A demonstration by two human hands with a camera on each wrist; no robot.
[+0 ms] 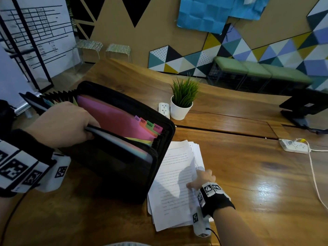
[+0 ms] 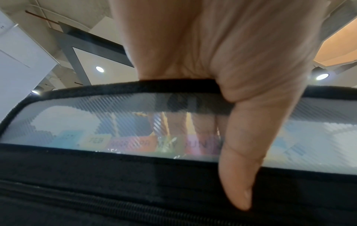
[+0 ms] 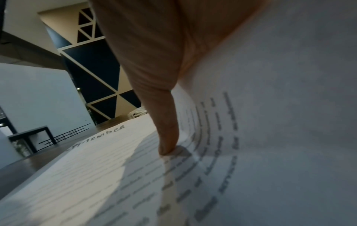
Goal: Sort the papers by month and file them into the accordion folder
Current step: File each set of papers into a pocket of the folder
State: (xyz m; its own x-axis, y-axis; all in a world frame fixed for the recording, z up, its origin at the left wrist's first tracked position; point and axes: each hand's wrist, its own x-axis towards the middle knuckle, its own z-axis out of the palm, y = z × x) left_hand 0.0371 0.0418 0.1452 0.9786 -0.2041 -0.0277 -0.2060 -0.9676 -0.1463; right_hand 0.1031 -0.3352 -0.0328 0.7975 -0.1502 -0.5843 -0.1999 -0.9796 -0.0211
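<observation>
The left hand (image 1: 58,125), nearest the head camera, grips the front wall of a black accordion folder (image 1: 122,174) standing open on the wooden surface (image 1: 257,183). Its fingers are curled over the rim and its thumb (image 2: 239,175) is pressed down the outside. Just right of those fingers, coloured dividers fan out, with tabs (image 1: 149,124) reading SEP, OCT, NOV and DEC.

The left wrist view alone shows the folder's clear front window (image 2: 77,122). Tabs read through it as FEB, MAY and JUN; the tabs between them are too blurred to read.

Right of the folder, touching its lower corner, a stack of printed papers (image 1: 174,183) lies flat on the surface. The right hand (image 1: 202,179) rests on the stack. Its thumb (image 3: 166,122) presses the top sheet while the fingers lift that sheet's right edge into a curl, pinching it. Only the right wrist view shows handwriting at the sheet's head, apparently "September".

Beyond the fingers of both hands stand a potted green plant (image 1: 182,100) in a white pot and a white power strip (image 1: 164,109) beside it. Far right lie a second power strip (image 1: 294,145) with a white cable and a black monitor stand (image 1: 305,107).
</observation>
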